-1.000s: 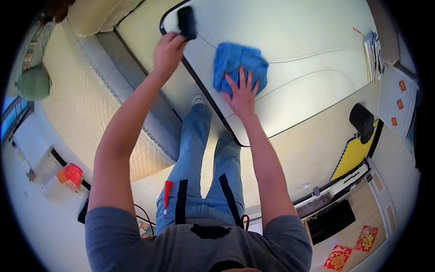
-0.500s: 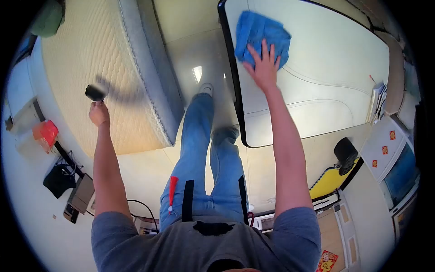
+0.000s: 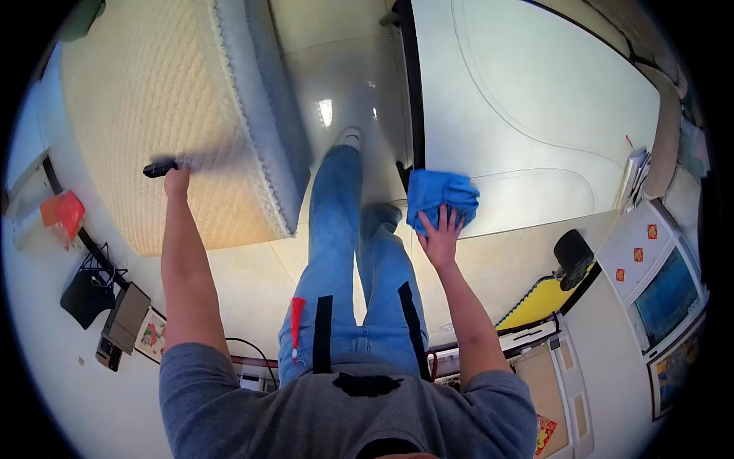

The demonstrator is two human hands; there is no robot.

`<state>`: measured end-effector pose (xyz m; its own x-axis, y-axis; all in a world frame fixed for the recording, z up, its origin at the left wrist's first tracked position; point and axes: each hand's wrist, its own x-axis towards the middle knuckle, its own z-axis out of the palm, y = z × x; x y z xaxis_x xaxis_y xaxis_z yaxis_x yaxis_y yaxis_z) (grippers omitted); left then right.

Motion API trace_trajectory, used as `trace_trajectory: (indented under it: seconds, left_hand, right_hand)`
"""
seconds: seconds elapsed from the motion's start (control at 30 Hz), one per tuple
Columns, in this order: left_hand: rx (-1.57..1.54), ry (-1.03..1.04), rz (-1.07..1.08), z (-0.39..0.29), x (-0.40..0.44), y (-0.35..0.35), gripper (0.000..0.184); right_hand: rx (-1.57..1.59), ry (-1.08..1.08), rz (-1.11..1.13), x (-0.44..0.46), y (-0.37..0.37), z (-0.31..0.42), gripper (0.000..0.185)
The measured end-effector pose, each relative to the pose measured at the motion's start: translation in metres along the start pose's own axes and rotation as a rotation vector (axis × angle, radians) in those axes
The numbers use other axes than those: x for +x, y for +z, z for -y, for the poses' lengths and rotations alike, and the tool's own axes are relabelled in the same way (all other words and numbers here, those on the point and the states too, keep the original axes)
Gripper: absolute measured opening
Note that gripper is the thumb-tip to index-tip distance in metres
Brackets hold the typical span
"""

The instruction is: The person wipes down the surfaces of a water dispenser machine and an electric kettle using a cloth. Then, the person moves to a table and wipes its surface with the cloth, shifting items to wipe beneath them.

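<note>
My right hand [image 3: 439, 240] lies with fingers spread on a crumpled blue cloth [image 3: 443, 197]. The cloth rests at the near left corner of a large white tabletop [image 3: 527, 99] with a black edge, covering that corner. My left hand [image 3: 177, 182] is closed around a small black object [image 3: 160, 167], held out over the cream quilted mattress [image 3: 145, 99]. Its exact kind I cannot make out; a blurred grey streak shows to its right.
Between mattress and tabletop runs a shiny tiled floor [image 3: 325, 76], where my feet stand. Papers [image 3: 633, 180] lie at the tabletop's right edge. A black stool-like thing [image 3: 573, 255] and a yellow panel [image 3: 533, 301] stand to the right. A red bag [image 3: 63, 214] is at far left.
My right hand and the blue cloth have come toward me along the tabletop's left side, to the near corner. The black object in my left hand has turned and now points left.
</note>
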<state>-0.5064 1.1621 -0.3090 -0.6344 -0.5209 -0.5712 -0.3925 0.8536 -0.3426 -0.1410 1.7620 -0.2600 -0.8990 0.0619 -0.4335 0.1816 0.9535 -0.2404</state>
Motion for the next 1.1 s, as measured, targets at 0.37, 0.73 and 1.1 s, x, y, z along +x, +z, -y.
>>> trace_trajectory:
  seconds: [0.37, 0.73, 1.1]
  left_hand:
    - [-0.207, -0.122, -0.458, -0.070, -0.064, -0.046, 0.079]
    - [-0.102, 0.953, -0.773, -0.228, -0.114, -0.086, 0.058]
    - [-0.112, 1.195, -0.474, -0.256, -0.155, -0.041, 0.050]
  right_hand:
    - [-0.056, 0.067, -0.414, 0.286, -0.106, 0.048, 0.062]
    - [-0.028, 0.062, -0.355, 0.187, -0.064, 0.048, 0.067]
    - [0.050, 0.107, -0.147, 0.070, -0.020, 0.030, 0.069]
